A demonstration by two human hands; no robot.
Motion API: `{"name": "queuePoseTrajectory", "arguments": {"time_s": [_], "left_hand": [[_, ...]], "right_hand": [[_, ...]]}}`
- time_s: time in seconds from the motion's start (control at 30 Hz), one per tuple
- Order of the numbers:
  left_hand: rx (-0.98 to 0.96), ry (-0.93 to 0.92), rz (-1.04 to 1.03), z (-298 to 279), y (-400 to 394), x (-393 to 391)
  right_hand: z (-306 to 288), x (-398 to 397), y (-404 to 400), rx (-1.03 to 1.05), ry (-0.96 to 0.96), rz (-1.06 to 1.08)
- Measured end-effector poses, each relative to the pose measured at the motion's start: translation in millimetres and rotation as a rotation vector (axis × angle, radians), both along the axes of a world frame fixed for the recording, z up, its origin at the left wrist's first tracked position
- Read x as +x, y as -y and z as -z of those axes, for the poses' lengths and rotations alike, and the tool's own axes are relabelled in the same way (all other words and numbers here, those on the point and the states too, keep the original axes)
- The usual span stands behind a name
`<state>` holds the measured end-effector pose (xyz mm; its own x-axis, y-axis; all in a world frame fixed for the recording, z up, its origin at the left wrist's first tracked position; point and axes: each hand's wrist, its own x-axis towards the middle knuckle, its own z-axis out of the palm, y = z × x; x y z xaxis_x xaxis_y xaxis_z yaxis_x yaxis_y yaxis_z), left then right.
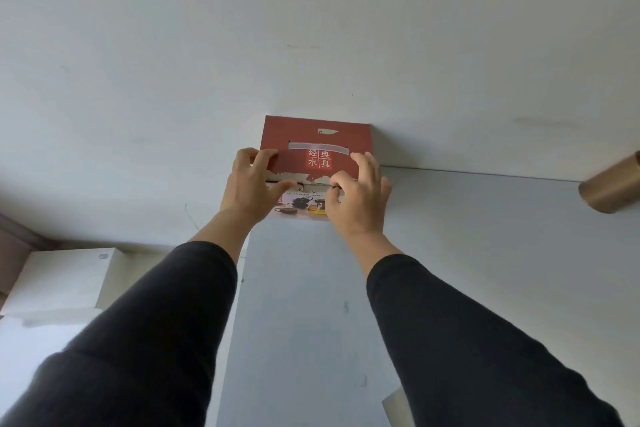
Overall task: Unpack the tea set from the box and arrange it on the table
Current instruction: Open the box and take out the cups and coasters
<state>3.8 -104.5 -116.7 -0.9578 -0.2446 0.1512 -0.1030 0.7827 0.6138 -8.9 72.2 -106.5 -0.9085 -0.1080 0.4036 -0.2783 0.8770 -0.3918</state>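
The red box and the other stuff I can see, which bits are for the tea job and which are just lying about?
For the job:
- red box, closed, at the far edge of the table
- left hand and right hand, both touching it

Just lying about:
- brass-coloured cylinder, far right
- white block, left

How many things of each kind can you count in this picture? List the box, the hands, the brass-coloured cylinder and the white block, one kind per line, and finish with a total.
Red box: 1
Hands, left and right: 2
Brass-coloured cylinder: 1
White block: 1
Total: 5
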Motion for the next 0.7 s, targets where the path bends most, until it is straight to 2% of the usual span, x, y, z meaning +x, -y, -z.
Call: {"name": "queuePoseTrajectory", "arguments": {"time_s": [0.27,0.47,0.53,0.7], "left_hand": [[0.139,-0.037,-0.035,1,-4,-1],[0.223,-0.019,-0.065,1,-10,-1],[0.235,-0.002,-0.065,2,-10,-3],[0.183,0.016,-0.083,0,-11,-2]], "right_hand": [[10,10,-1,0.020,0.019,-0.094],[12,19,0,-0.090,0.180,-0.090],[10,21,0,-0.030,0.200,-0.087],[4,20,9,0.318,0.269,-0.054]]}}
